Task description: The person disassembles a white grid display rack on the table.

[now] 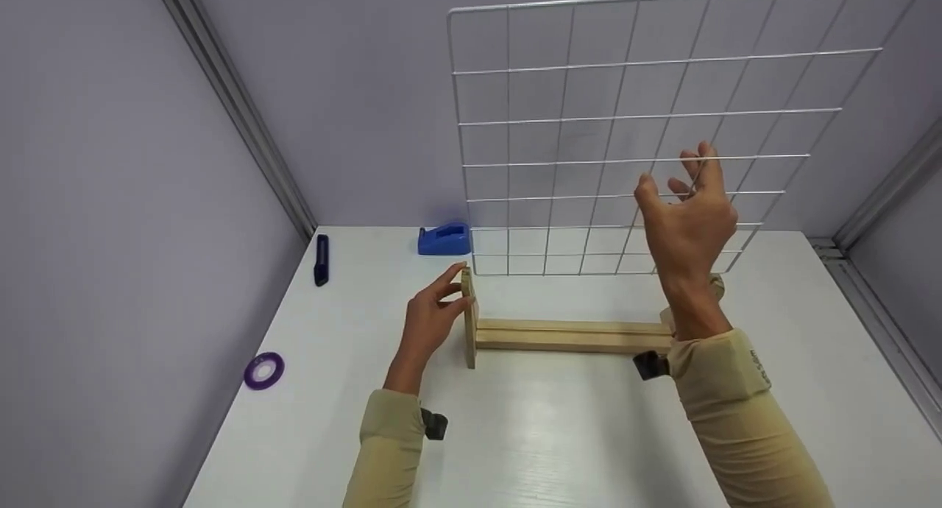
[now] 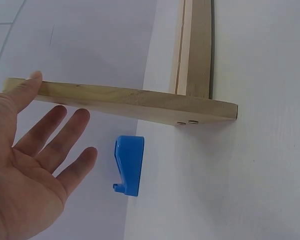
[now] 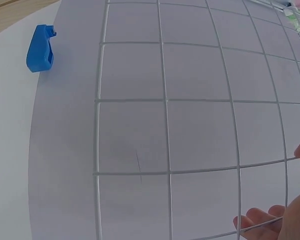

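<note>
A wooden stand lies across the white table, with a long double rail [image 1: 574,337] joining an upright end board [image 1: 470,331] at its left to another end piece mostly hidden behind the right forearm. My left hand [image 1: 433,313] holds the upper part of the left board between thumb and index finger; the other fingers are spread beside it [image 2: 74,150]. Above and behind the rail, a white wire grid panel [image 1: 558,119] stands raised, leaning back. Fingers of my right hand [image 1: 692,224] pass through its squares and grip the wires low on the right side.
A blue tape dispenser [image 1: 444,240] sits at the table's back edge, just left of the grid's lower corner. At the left are a dark blue box cutter [image 1: 321,260] and a purple tape roll [image 1: 263,371]. Grey walls enclose the table's back and sides.
</note>
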A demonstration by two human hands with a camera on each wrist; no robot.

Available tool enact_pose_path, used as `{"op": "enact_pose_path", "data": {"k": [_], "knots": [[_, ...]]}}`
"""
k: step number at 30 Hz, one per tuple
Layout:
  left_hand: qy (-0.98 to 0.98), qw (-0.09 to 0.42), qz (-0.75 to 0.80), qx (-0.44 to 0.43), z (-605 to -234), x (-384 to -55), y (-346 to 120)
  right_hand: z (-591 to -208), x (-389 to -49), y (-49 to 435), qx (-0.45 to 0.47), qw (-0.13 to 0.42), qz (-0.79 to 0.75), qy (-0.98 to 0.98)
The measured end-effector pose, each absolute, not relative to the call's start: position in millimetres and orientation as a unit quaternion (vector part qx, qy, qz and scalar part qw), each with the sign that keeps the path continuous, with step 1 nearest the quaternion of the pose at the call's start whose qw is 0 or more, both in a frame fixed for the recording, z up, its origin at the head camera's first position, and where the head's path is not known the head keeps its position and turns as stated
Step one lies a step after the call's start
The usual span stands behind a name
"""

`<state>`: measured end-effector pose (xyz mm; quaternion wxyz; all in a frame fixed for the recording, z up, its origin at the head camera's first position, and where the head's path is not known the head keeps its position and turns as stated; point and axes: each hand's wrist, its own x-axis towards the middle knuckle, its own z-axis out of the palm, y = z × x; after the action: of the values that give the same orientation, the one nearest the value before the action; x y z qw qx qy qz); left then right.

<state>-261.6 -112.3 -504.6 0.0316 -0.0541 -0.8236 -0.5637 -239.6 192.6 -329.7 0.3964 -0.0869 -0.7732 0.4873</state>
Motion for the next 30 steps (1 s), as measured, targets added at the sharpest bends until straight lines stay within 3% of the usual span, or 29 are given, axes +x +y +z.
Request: {"op": "enact_pose_path", "data": {"k": [14, 30], "knots": [[-0.773, 0.000, -0.632, -0.058, -514, -266, -112, -326, -232, 196, -0.096, 0.378, 0.477, -0.788], [-0.751, -0.071, -0.654, -0.050, -522, -272, -120, -327, -225, 196, -0.075, 0.379, 0.474, -0.791]]}}
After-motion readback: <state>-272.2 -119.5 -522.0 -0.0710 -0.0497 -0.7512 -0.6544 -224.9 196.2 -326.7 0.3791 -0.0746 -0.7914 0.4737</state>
